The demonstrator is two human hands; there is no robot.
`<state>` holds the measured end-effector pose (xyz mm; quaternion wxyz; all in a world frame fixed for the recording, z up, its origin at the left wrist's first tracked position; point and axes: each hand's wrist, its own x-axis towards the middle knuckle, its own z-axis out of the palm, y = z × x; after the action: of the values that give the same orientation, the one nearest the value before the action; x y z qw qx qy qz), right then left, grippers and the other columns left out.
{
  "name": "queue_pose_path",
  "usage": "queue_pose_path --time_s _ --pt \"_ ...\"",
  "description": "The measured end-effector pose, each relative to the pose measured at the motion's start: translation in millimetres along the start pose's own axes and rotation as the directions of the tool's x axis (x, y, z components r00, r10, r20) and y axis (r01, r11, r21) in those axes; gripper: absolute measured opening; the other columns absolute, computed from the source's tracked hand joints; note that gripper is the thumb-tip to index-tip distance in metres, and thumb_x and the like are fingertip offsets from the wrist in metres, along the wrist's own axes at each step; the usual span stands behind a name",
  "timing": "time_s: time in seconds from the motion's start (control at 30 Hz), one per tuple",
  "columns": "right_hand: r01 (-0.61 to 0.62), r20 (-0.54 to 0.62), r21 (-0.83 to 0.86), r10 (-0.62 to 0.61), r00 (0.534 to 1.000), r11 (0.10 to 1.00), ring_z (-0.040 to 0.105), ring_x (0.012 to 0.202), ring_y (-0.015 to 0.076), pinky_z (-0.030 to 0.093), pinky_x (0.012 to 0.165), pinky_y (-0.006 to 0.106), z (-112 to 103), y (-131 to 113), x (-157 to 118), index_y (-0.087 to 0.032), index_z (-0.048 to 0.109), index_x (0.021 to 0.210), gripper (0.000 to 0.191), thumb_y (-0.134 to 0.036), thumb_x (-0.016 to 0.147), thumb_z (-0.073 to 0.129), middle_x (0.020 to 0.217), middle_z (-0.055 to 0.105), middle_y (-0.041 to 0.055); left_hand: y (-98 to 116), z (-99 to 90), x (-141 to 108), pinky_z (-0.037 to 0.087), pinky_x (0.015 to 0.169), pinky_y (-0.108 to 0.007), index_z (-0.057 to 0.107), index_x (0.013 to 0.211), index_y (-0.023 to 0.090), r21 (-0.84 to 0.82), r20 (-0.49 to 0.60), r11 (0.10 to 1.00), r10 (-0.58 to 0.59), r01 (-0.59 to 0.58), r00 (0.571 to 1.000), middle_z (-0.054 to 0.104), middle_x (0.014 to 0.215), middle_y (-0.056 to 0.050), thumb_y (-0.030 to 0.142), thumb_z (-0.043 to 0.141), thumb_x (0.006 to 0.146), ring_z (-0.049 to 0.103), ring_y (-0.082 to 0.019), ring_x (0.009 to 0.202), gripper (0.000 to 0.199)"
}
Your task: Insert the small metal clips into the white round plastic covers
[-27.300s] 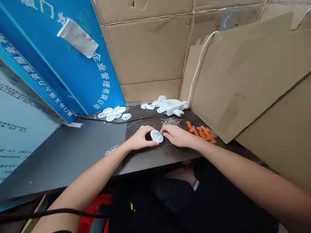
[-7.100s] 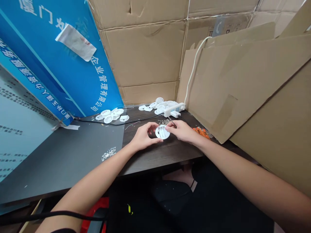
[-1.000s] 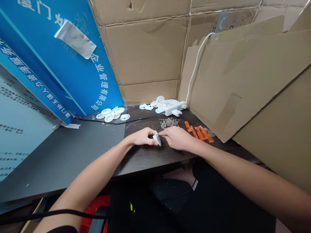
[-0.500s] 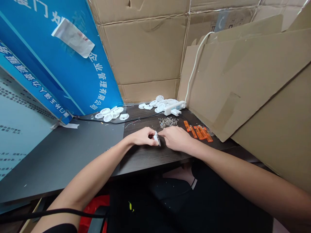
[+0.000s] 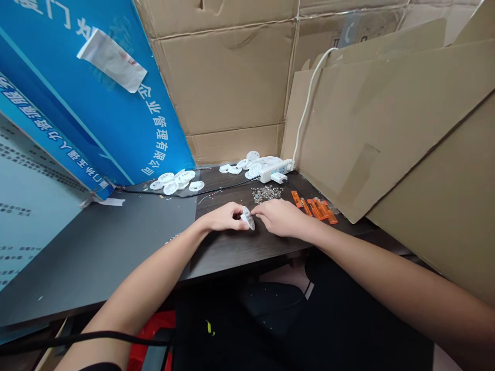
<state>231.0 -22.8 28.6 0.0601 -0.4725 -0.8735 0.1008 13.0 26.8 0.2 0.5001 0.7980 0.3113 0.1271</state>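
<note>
head view: white disc (image 5: pixel 248 219) juts, tilted, from the pinch of the left hand (image 5: pixel 223 217).

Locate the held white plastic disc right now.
In the head view, the white plastic disc is near centre, gripped tilted in the left hand, with the right hand close on its right.

A thin, round, white plastic disc (image 5: pixel 248 218) is tilted up nearly on edge, pinched in the fingers (image 5: pixel 240 225) of the left hand. Seen from the side, it shows as a narrow oval, one face turned toward the right hand's fingers (image 5: pixel 257 210), just beside it; its detail is too small to read. Whether its lower rim touches the dark desk (image 5: pixel 226 255) cannot be told.
</note>
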Motion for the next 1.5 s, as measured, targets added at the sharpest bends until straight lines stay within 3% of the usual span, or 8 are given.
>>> queue_pose_path --time_s 0.37,0.53,0.77,1.13,1.37,1.5 --pt "0.001 0.016 0.041 -0.001 1.0 0.999 0.07 0.104 0.0232 0.049 0.084 0.031 2 5 -1 -0.03 0.075 0.121 0.038 -0.02 0.096 0.048 0.114 0.076 0.0065 -2 -1.1 0 0.038 0.064 -0.023 0.068 0.083 0.013 -0.012 0.008 1.0 0.005 -0.005 1.0 0.063 0.073 0.0 0.034 0.075 0.071 0.051 -0.012 0.068 0.026" --pt "0.006 0.004 0.009 -0.006 1.0 1.0 0.071 0.101 0.0232 0.049 0.082 0.032 4 4 0 -0.033 0.076 0.117 0.04 -0.019 0.096 0.045 0.114 0.077 0.004 -5 -1.4 0 0.038 0.064 -0.023 0.067 0.083 0.013 0.027 0.006 1.0 0.008 -0.008 1.0 0.061 0.074 0.0 0.034 0.075 0.072 0.049 -0.012 0.069 0.025" --pt "-0.008 0.035 -0.069 0.011 0.999 0.998 0.072 0.093 0.0244 0.047 0.074 0.031 1 -6 0 -0.027 0.077 0.105 0.034 -0.017 0.09 0.049 0.101 0.078 0.0068 -4 0.5 1 0.039 0.065 -0.024 0.065 0.078 0.013 0.048 -0.016 0.999 -0.012 0.013 1.0 0.06 0.074 0.0 0.038 0.076 0.071 0.051 -0.014 0.07 0.028" --pt "0.005 0.018 -0.031 -0.005 1.0 1.0 0.072 0.095 0.0258 0.05 0.077 0.035 4 4 -6 -0.032 0.078 0.111 0.039 -0.02 0.091 0.047 0.107 0.078 0.0049 -3 1.2 -1 0.042 0.065 -0.024 0.07 0.084 0.013 0.042 -0.023 0.999 0.012 -0.011 1.0 0.068 0.078 -0.002 0.034 0.074 0.071 0.056 -0.014 0.071 0.025" --pt "-0.005 0.015 -0.061 0.006 1.0 0.998 0.073 0.09 0.0266 0.05 0.073 0.035 4 -2 -5 -0.034 0.078 0.112 0.041 -0.018 0.088 0.049 0.103 0.079 0.0057 -4 0.7 0 0.043 0.066 -0.024 0.07 0.084 0.013 0.036 -0.024 0.999 -0.001 0.002 1.0 0.068 0.079 -0.003 0.036 0.076 0.071 0.057 -0.015 0.072 0.027" --pt "-0.024 0.028 -0.075 0.027 0.999 0.997 0.073 0.086 0.0267 0.049 0.071 0.034 2 -11 -5 -0.029 0.08 0.104 0.037 -0.017 0.086 0.051 0.096 0.078 0.0086 -5 0.9 0 0.042 0.066 -0.025 0.069 0.082 0.013 -0.008 -0.019 1.0 0.0 0.0 1.0 0.067 0.077 -0.002 0.037 0.078 0.072 0.057 -0.014 0.071 0.028"
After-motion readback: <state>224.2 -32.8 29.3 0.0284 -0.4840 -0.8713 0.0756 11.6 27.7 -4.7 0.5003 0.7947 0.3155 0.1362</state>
